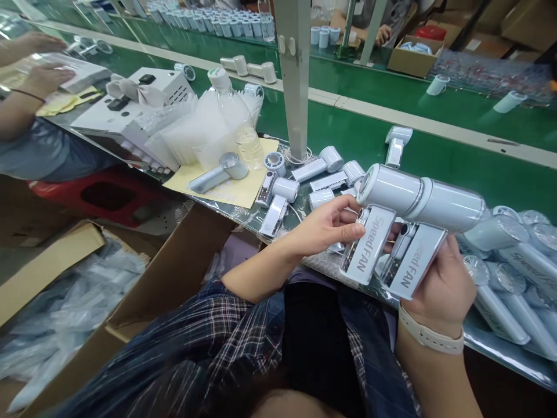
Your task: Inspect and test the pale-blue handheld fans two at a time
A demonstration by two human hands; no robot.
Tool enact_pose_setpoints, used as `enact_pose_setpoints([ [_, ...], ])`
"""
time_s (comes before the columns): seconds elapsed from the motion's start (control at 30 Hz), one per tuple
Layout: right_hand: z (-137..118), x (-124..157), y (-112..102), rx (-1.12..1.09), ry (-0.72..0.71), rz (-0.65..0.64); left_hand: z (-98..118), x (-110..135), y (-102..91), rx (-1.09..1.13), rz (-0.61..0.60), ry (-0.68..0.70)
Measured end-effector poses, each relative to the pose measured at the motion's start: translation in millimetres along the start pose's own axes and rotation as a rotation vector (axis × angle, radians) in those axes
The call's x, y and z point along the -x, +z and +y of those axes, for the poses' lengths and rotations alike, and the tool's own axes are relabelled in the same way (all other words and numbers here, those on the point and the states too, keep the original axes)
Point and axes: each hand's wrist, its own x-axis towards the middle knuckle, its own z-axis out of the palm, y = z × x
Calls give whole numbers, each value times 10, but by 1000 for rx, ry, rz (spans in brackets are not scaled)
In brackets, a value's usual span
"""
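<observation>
Two pale-blue handheld fans are up in front of me, side by side, with "SpeedFAN" lettering on their handles. My left hand point(337, 225) has thumb and fingers closed on the handle of the left handheld fan point(369, 247). Round the handle of the right handheld fan point(420, 261) is my right hand point(450, 278), its fingers partly hidden behind it. The two fan heads sit close together, end to end. More handheld fans point(282, 200) lie loose on the bench left of my hands, and a pile of wrapped fans point(507, 278) lies to the right.
A metal post point(296, 81) rises from the bench beside the green conveyor belt point(348, 119). A plastic bottle point(235, 110) and clear bags point(195, 133) stand by yellow paper point(256, 194). Below left is a carton point(165, 273) of plastic bags. Another person's hands point(43, 78) work at far left.
</observation>
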Motion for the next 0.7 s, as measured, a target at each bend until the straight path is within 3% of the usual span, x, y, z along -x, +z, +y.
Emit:
enact_pose_setpoints([
  [0.1,25,-12,-15,35,-12,6,34,12,14,-47,19,3],
  [0.23,45,-7,-98,63,-207,-135,25,24,31,-177,56,106],
  [0.33,13,12,-191,244,-398,-238,-4,17,16,-346,84,278],
  [0.47,-54,33,-278,406,-676,-474,-27,-34,-42,-565,-17,607],
  [0.57,-57,57,-308,451,-798,-512,-19,-68,-63,-681,-20,838],
  [0.7,-45,109,-330,453,-826,-492,36,-15,-40,-810,16,773],
])
